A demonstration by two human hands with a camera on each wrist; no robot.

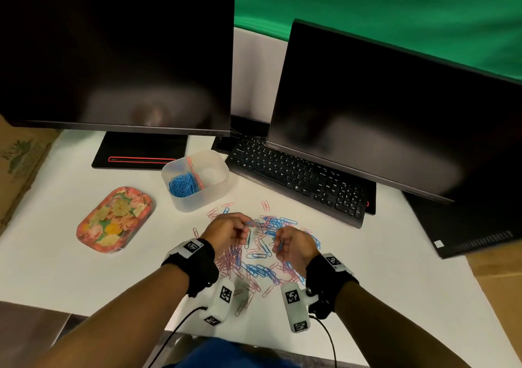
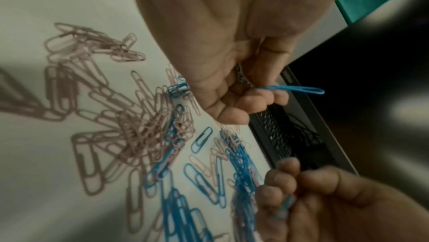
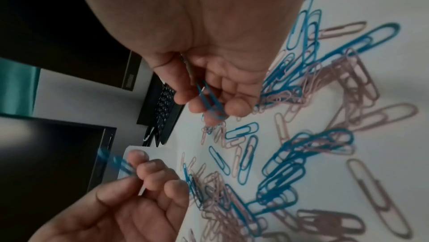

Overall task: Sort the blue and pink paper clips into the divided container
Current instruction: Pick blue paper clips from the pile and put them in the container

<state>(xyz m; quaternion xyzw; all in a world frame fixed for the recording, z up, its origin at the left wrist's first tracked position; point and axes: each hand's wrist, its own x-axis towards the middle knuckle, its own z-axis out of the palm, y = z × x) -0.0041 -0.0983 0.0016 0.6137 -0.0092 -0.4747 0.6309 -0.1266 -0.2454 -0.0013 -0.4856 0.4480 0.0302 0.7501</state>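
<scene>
The left hand pinches a thin blue clip of looped wire between thumb and curled fingers; the clip juts out past the fingertips, its inner end hidden in the fist. The right hand likewise grasps a blue clip in curled fingers, blurred and half covered by them, so its outline is hard to read. Directly beneath and between both grips lies the pile, a tangle of glossy blue and pale pink wire clips on the smooth white table; many interlock and cannot be told apart. Beyond the left grip stands the container, frosted translucent plastic with rounded corners: blue clips fill its left compartment, a few pink ones lean along the divider, and the right compartment's contents are unclear. Left of the left grip sits a floral tray.
</scene>
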